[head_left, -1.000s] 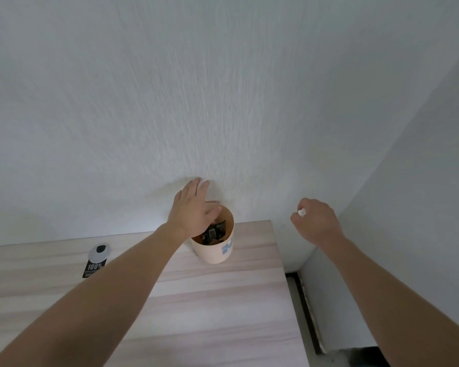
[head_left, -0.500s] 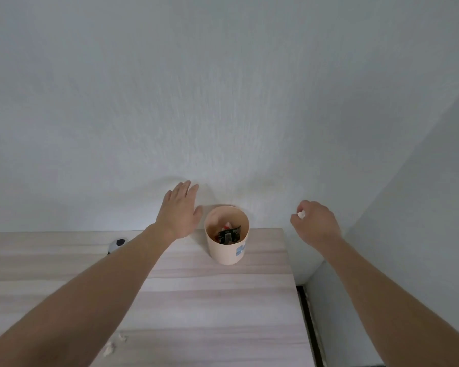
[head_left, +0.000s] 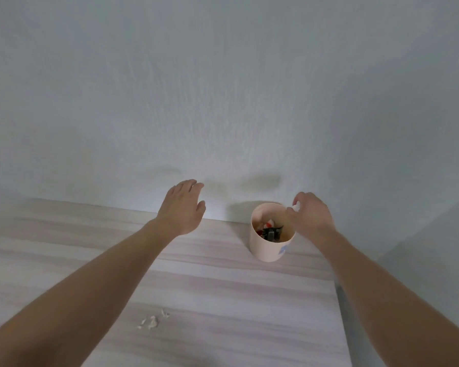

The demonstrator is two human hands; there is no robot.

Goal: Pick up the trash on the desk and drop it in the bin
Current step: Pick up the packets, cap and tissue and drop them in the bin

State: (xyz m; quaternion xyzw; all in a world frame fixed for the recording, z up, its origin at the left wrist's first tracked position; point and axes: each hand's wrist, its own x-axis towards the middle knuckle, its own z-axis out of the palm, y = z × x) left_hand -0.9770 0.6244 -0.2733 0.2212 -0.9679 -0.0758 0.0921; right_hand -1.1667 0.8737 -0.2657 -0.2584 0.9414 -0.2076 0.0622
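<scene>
A small peach-coloured bin (head_left: 265,250) stands near the desk's back right corner, with dark and red scraps inside it. My right hand (head_left: 312,215) hovers over its right rim, fingers closed on a small white scrap of trash (head_left: 296,207). My left hand (head_left: 183,210) is to the left of the bin, apart from it, palm down with fingers spread and nothing in it. Several tiny white paper scraps (head_left: 151,321) lie on the light wooden desk (head_left: 223,300) nearer to me.
A white wall rises directly behind the desk. The desk's right edge (head_left: 341,313) drops off beside a second wall, leaving a narrow gap. Both forearms stretch across the desk.
My right hand with the white scrap has come from right of the desk to above the bin's rim. My left hand has drawn away leftward from the bin. The view has shifted left.
</scene>
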